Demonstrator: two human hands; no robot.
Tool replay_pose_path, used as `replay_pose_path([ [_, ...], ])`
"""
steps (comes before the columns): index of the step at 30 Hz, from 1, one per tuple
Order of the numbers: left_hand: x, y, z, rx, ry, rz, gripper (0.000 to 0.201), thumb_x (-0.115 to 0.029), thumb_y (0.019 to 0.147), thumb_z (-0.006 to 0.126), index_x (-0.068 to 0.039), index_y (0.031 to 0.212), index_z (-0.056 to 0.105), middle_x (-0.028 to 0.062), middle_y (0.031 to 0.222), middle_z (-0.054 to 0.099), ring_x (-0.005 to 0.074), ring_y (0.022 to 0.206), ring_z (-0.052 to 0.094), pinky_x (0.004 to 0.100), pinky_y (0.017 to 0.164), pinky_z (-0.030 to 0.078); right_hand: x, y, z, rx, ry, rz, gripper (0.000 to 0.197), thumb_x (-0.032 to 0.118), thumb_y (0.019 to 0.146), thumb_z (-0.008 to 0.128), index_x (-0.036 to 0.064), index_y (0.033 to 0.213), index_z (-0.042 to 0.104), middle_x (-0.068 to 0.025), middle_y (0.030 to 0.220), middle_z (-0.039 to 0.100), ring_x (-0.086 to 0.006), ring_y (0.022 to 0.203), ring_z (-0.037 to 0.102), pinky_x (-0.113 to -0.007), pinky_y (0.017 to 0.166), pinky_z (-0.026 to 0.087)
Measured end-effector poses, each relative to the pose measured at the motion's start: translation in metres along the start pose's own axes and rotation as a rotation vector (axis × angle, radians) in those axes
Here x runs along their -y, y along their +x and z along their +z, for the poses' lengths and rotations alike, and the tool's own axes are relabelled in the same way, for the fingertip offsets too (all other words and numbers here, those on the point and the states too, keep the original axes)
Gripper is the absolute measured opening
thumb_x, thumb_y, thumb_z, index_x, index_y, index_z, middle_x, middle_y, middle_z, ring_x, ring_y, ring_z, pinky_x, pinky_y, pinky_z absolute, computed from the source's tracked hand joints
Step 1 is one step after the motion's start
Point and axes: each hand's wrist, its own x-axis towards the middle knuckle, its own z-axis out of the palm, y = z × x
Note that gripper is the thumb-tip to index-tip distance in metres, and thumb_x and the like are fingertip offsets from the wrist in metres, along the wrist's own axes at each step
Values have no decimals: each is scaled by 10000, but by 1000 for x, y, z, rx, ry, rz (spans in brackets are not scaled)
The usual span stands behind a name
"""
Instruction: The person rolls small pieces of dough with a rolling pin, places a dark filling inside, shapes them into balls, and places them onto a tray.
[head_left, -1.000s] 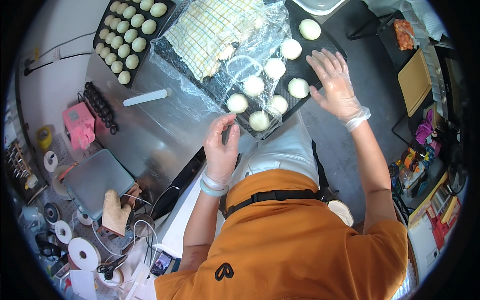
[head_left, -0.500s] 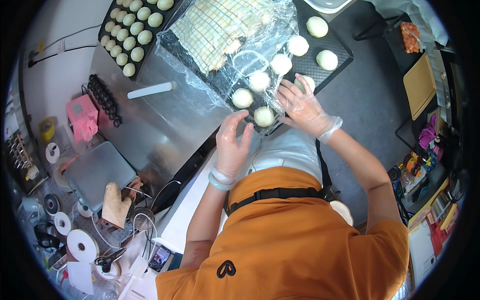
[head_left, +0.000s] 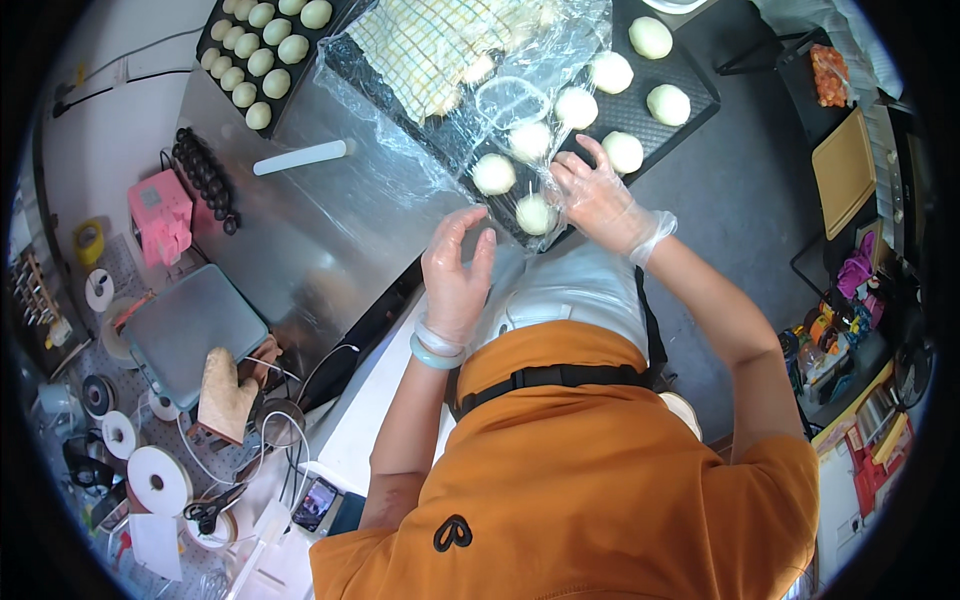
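Note:
Round pale dough balls (head_left: 650, 38) sit on a dark tray (head_left: 690, 75) at the upper middle; several lie under clear plastic film (head_left: 400, 165), others uncovered at its right. My right hand (head_left: 605, 208), in a clear glove, has its fingers bent at the film's edge and appears to pinch it. An uncovered dough ball (head_left: 623, 153) lies just beyond these fingers. My left hand (head_left: 455, 275), also gloved, is held beside the near left corner of the tray. Its fingers and thumb are apart with nothing between them. A checked cloth (head_left: 420, 50) lies bunched under the film.
Another dark tray (head_left: 285, 105) of smaller dough balls stands at the upper left. On the steel table (head_left: 300, 225) lie a pale flat bar (head_left: 300, 157) and a black braided-looking strip (head_left: 200, 180). A pink device (head_left: 160, 215), a lidded container (head_left: 195, 335) and an oven mitt (head_left: 227, 395) are left.
My right hand has drawn back a little from the dough ball, and its fingers have curled in at the film. My left hand has shifted slightly left, staying open. The view has moved slightly.

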Motion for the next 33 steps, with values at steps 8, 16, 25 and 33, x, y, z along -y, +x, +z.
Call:
replay_pose_path([
  [8, -3, 0, 0, 33, -17, -31, 221, -21, 899, 626, 18, 1116, 637, 107, 1096, 643, 184, 994, 602, 311, 886, 465, 2, -3, 7, -24, 63, 8, 151, 164, 775, 618, 111, 895, 693, -46, 1024, 575, -214, 1107, 527, -507, 1107, 302],
  [16, -8, 5, 1, -4, 23, 37, 192, -2, 870, 626, 20, 1061, 625, 157, 1038, 647, 283, 942, 642, 351, 845, 502, -8, -10, -14, 43, 170, 55, 535, 200, 656, 774, 76, 1152, 616, -89, 1243, 534, -259, 1264, 445, -479, 1131, 279],
  [25, -9, 6, 1, 17, -18, -37, 220, -2, 884, 625, 23, 1101, 643, 107, 1089, 647, 188, 992, 610, 312, 896, 473, -36, -29, -54, 126, 99, 296, 710, 238, 708, 786, 53, 1328, 494, -115, 1376, 461, -286, 1318, 405, -462, 1141, 278],
  [33, -10, 9, 2, 32, 22, 0, 194, -4, 880, 625, 16, 1072, 634, 137, 1058, 645, 244, 965, 625, 338, 872, 486, -16, -15, -33, 162, 67, 155, 768, 332, 680, 809, 33, 1321, 510, -102, 1303, 520, -264, 1312, 423, -475, 1148, 261],
])
